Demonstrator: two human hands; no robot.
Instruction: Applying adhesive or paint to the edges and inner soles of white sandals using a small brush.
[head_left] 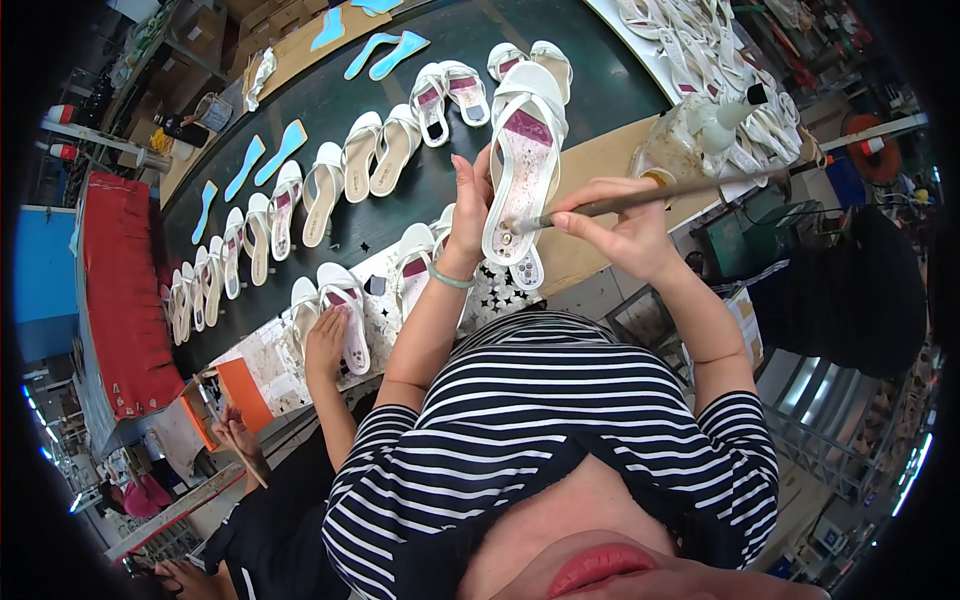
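Note:
A white strappy sandal (540, 165) is raised above the table's near edge, its insole facing me. My left hand (468, 215) holds it from its left side, thumb up and the other fingers partly hidden behind it. In my right hand (635, 240) is a long-handled brush (600, 206), pinched near its bristle end. The brush tip touches the heel end of the insole, where round marks show. The heel of another sandal (527, 272) shows below the raised one; whether it is held too, I cannot tell.
Pairs of white sandals (357, 160) line the dark green conveyor (440, 180), with blue insoles (245, 168) behind them. At left, a co-worker's hand (325, 342) touches a sandal. A cloudy plastic bottle (665, 140) and a sandal pile (700, 55) stand at right.

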